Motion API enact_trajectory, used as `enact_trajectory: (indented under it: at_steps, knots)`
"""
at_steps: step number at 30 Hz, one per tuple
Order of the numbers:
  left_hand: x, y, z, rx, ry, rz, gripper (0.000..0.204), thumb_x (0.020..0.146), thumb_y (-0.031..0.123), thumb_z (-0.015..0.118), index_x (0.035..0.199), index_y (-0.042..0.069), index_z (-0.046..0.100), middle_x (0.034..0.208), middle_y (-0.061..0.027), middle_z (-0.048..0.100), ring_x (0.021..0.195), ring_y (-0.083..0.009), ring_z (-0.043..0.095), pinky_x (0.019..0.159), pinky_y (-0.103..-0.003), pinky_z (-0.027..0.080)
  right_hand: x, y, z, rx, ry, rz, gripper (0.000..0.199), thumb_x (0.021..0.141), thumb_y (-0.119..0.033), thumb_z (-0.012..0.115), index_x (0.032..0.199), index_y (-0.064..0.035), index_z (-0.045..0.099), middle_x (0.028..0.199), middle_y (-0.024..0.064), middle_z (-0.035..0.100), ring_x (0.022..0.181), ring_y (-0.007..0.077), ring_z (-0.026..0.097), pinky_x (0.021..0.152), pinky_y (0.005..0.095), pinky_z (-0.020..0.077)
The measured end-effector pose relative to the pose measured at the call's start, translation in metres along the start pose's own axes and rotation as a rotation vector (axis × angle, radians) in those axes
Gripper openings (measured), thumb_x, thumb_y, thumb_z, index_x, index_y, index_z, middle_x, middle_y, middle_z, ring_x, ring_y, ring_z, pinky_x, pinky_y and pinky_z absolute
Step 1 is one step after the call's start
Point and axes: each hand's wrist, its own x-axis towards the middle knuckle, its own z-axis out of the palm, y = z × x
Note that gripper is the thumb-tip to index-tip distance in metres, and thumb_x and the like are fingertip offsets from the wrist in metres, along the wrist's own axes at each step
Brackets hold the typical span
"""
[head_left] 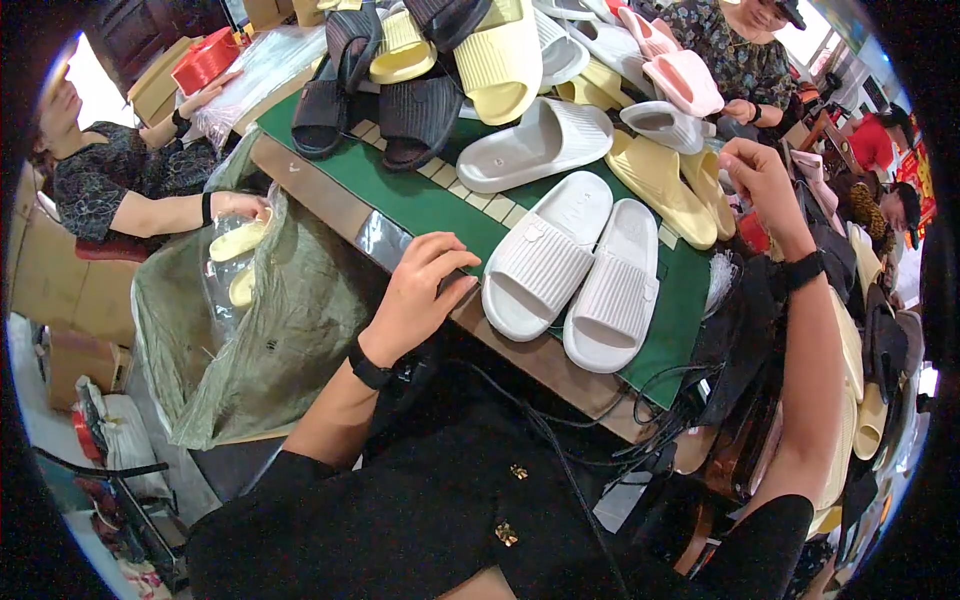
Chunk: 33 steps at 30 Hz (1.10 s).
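A pair of light grey ribbed slide sandals [540,262] lies side by side on the green mat [685,330] in front of me. My left hand [425,285] hovers by the table's near edge, left of the pair, its fingers loosely bent and the thumb apart, with no object plainly held. Raised at the right, my right hand [765,185] has its fingertips pinched together beside some yellow slides [665,180]; whatever is between them is too small to make out. Behind the pair, another grey slide [535,145] lies on its own.
Black slides [415,115] and a yellow slide [500,65] are heaped at the back, near pink ones [683,80]. Left of the table, a person's hand [250,207] holds bagged yellow slides over a large green sack [215,370]. Dark cables [560,450] hang at the table's front edge.
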Motion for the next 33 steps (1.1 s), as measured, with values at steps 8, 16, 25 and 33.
enact_trajectory:
  at_steps: [8, 16, 25, 33]
  knots:
    - [-0.003, 0.000, -0.003, 0.015, 0.007, 0.016, 0.026, 0.078, 0.004, 0.076, 0.104, 0.005, 0.069, 0.114, -0.0128, 0.063, 0.116, -0.0331, 0.057, 0.098, -0.042, 0.047, -0.001, 0.013, 0.018, -0.095, -0.210, 0.057, 0.017, 0.095, -0.016, 0.064, 0.084, -0.0030, 0.065, 0.064, -0.0066, 0.048, 0.054, 0.0030, 0.042, 0.048, 0.0222, 0.0337]
    - [-0.005, -0.001, -0.004, 0.019, 0.004, 0.002, 0.025, 0.080, 0.004, 0.075, 0.103, 0.005, 0.069, 0.113, -0.0125, 0.063, 0.115, -0.0326, 0.057, 0.098, -0.042, 0.047, 0.000, 0.017, 0.040, -0.156, -0.401, 0.115, 0.019, 0.094, -0.018, 0.066, 0.083, -0.0023, 0.067, 0.057, -0.0066, 0.046, 0.047, 0.0031, 0.041, 0.042, 0.0229, 0.0314]
    - [-0.008, -0.002, -0.006, 0.012, 0.011, -0.003, 0.026, 0.079, 0.004, 0.075, 0.104, 0.005, 0.068, 0.114, -0.0119, 0.063, 0.115, -0.0321, 0.057, 0.098, -0.041, 0.047, -0.001, 0.006, 0.063, -0.184, -0.440, 0.096, 0.017, 0.093, -0.014, 0.067, 0.083, -0.0006, 0.066, 0.058, -0.0062, 0.047, 0.048, 0.0020, 0.041, 0.042, 0.0217, 0.0298]
    - [-0.007, 0.004, -0.001, 0.034, 0.029, 0.015, 0.028, 0.079, 0.005, 0.075, 0.105, 0.006, 0.068, 0.113, -0.0117, 0.063, 0.116, -0.0321, 0.056, 0.099, -0.042, 0.047, 0.001, 0.018, 0.093, -0.131, -0.429, 0.079, 0.011, 0.089, -0.010, 0.069, 0.088, 0.0005, 0.071, 0.061, -0.0010, 0.058, 0.049, 0.0058, 0.049, 0.045, 0.0250, 0.0387]
